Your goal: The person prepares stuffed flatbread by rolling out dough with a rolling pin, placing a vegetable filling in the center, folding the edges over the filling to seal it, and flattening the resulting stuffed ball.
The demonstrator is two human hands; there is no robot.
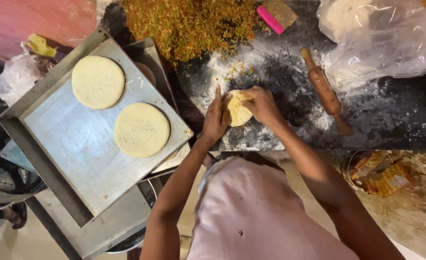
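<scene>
So from my remote seat, starting far left: there's a crumpled plastic bag (18,77) tucked beside a big metal tray (78,159), which sits tilted on top of other trays. On it I've got two flat rolled dough discs, one up top (98,82) and one lower down (141,129), lying near each other but not touching.

Moving over, my left hand (215,118) is standing on edge on the floured black table (391,115), fingers straight and together, pressed flat against the side of the dough piece (237,110). My right hand (261,103) is curled over the dough's top from the other side, fingers bent round and gripping its edge, so the dough sits cupped between both hands, on the table or just above it, I can't tell which.

Behind the hands there's a heap of chopped yellow-green filling (189,24) and a pink scraper (270,19). Right of my hands lies a wooden rolling pin (324,91), well clear of them, then a clear plastic bag (376,38) with something pale inside.
</scene>
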